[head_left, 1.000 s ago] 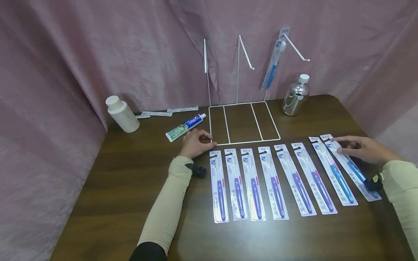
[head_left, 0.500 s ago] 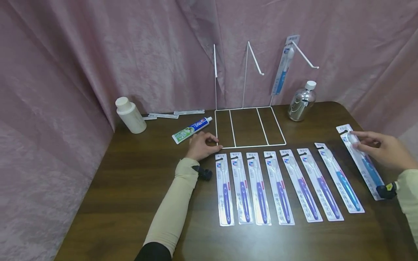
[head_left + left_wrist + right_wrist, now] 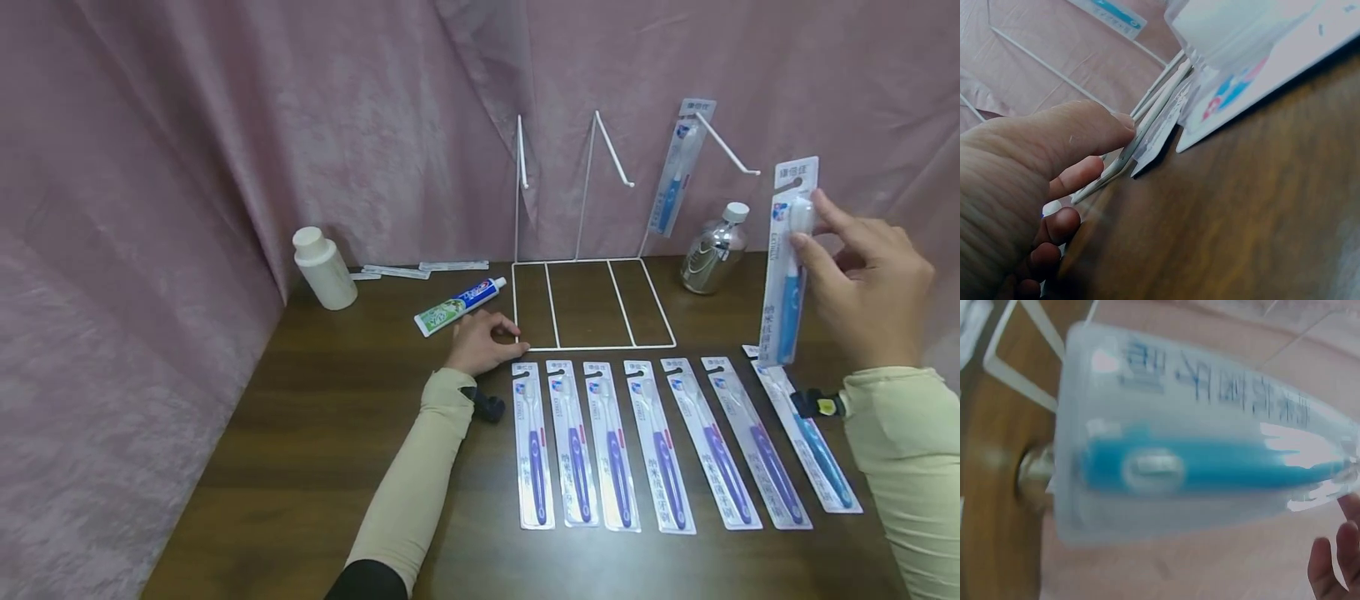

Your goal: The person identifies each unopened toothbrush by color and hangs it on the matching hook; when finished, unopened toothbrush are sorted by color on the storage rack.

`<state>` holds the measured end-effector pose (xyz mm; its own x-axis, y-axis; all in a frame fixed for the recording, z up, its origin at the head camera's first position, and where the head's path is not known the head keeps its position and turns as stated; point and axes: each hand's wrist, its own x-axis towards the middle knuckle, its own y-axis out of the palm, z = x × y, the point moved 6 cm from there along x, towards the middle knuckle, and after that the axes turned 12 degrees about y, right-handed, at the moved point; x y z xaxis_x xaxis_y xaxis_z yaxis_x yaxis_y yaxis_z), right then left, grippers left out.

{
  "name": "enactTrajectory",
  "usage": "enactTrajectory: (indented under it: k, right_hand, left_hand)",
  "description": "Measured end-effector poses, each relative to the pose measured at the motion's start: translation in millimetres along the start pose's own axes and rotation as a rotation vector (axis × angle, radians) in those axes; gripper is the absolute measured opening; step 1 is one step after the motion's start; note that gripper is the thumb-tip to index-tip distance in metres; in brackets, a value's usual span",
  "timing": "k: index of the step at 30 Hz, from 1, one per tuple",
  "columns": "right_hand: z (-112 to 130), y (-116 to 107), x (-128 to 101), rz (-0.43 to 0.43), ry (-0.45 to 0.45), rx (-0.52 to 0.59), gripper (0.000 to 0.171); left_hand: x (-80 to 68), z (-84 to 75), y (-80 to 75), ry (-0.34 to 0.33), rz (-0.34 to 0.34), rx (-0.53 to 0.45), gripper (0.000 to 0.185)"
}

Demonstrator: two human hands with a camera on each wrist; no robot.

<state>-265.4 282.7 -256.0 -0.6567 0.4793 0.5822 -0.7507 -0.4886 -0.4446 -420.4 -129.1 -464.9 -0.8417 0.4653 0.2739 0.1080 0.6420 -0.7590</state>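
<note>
- Desk (image 3: 300,467): dark brown wood grain, enclosed at the far side and the left by a pink curtain (image 3: 225,125).
- Wire rack (image 3: 592,304): white, at the far centre of the desk; one toothbrush pack (image 3: 677,171) hangs from its right hook.
- Left hand (image 3: 480,343): rests on the desk, fingers loosely curled, touching the rack's near-left corner; its grip holds nothing.
- Right hand (image 3: 862,275): raised at the right, grip pinching a blue toothbrush pack (image 3: 787,267) upright above the desk.
- Row of packs (image 3: 660,442): flat along the near edge.
- Far side: white bottle (image 3: 325,268), toothpaste tube (image 3: 459,306), silver bottle (image 3: 712,250).
</note>
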Motion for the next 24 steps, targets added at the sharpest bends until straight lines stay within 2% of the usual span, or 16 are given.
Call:
enactTrajectory:
  k: [4, 11, 18, 24]
  right_hand:
    - [14, 11, 5, -0.045, 0.01, 0.053, 0.043]
    - [9, 32, 12, -0.093, 0.034, 0.067, 0.04]
    - [4, 73, 42, -0.05, 0.077, 0.049, 0.042]
    - [-5, 101, 75, -0.062, 0.185, 0.132, 0.038]
  left_hand:
    - [5.3, -4.5, 5.1, 0.003, -0.001, 0.005, 0.03]
    - [6.7, -16.3, 9.0, 0.004, 0.02, -0.003, 0.031]
    - [7.5, -19.0, 7.8, -0.002, 0.007, 0.023, 0.03]
    - [12.0, -19.5, 12.1, 0.011, 0.018, 0.013, 0.03]
